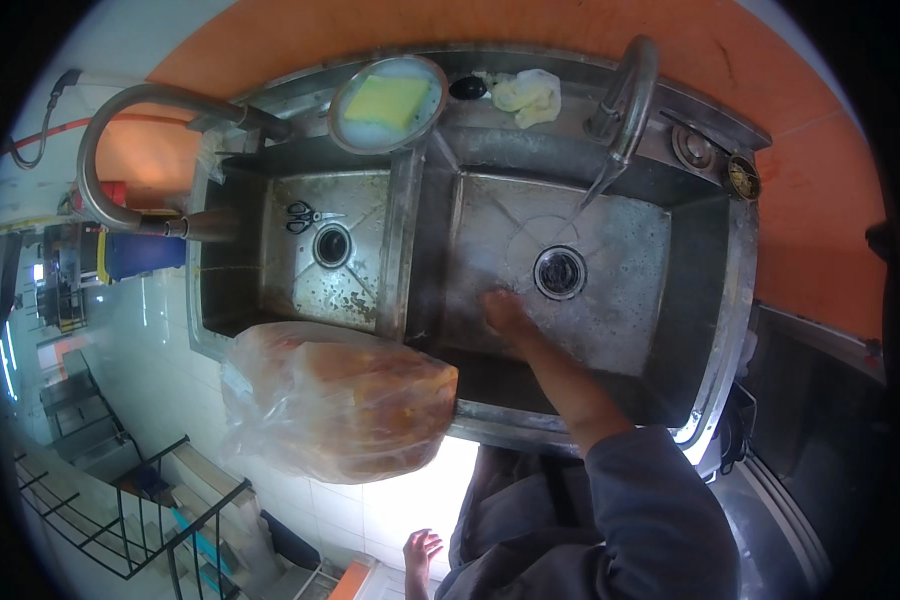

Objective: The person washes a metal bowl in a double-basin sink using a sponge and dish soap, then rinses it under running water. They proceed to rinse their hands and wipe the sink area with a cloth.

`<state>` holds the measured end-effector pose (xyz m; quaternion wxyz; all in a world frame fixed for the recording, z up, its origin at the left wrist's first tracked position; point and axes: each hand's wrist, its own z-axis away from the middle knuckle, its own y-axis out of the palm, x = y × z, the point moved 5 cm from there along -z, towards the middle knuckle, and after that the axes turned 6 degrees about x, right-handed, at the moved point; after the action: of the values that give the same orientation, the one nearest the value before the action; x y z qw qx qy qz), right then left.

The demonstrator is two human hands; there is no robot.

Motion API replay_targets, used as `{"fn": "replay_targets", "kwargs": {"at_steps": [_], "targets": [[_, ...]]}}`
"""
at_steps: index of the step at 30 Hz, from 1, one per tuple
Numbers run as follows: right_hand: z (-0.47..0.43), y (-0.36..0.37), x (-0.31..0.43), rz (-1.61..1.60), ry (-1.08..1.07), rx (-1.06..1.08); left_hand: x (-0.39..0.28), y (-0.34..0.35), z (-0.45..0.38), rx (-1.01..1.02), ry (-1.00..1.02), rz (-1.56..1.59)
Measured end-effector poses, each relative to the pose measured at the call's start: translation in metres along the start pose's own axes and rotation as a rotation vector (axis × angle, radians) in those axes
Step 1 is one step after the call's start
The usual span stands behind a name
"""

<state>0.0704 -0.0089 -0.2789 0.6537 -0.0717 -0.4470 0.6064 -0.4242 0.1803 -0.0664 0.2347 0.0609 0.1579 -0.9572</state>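
My right hand [504, 311] reaches down into the right basin [607, 330] of a stainless steel double sink, left of its drain [560, 272]. The hand is motion-blurred and its fingers are hard to make out. Water runs in a thin stream [598, 184] from the right faucet [640, 97] onto the basin floor. Low beside my body hangs my left hand [422, 553], fingers apart and holding nothing. A large clear plastic bag [345, 401] of orange-brown contents rests at the sink's front edge, partly over the left basin; what it holds cannot be told.
Black-handled scissors [304, 217] lie in the left basin near its drain [332, 246]. On the back ledge sit a bowl [335, 124] with a yellow sponge [388, 101], a crumpled pale cloth or glove [529, 97] and metal strainers [694, 146]. A tall faucet [112, 112] arches at left; a stair railing [187, 529] stands lower left.
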Motion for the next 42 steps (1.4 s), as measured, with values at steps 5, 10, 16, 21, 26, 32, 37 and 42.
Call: {"fn": "replay_targets", "kwargs": {"at_steps": [5,10,16,21,26,32,37,42], "targets": [[0.011,-0.038,-0.074,-0.212,0.489,-0.195,-0.001,0.000,-0.001,-0.003,0.021,0.014],[0.043,-0.073,-0.163,-0.437,0.601,-0.463,-0.002,0.009,-0.007,0.020,0.007,-0.031],[0.031,-0.036,-0.127,-0.958,0.292,-0.091,-0.013,0.022,-0.015,0.062,0.033,-0.052],[0.017,0.040,-0.032,-1.094,0.077,0.256,-0.027,0.020,-0.009,0.068,0.052,-0.073],[-0.015,0.033,-0.059,-1.111,0.217,0.161,-0.025,0.008,0.002,0.001,0.057,-0.037],[0.035,-0.079,-0.158,-0.701,0.471,-1.000,-0.012,0.017,-0.003,0.012,-0.008,-0.064],[0.023,-0.020,-0.091,-0.952,0.101,-0.157,-0.017,0.033,-0.011,0.057,-0.006,-0.097],[0.002,0.069,0.023,-1.066,0.028,0.427,-0.029,0.023,-0.002,0.013,0.043,-0.051]]}}
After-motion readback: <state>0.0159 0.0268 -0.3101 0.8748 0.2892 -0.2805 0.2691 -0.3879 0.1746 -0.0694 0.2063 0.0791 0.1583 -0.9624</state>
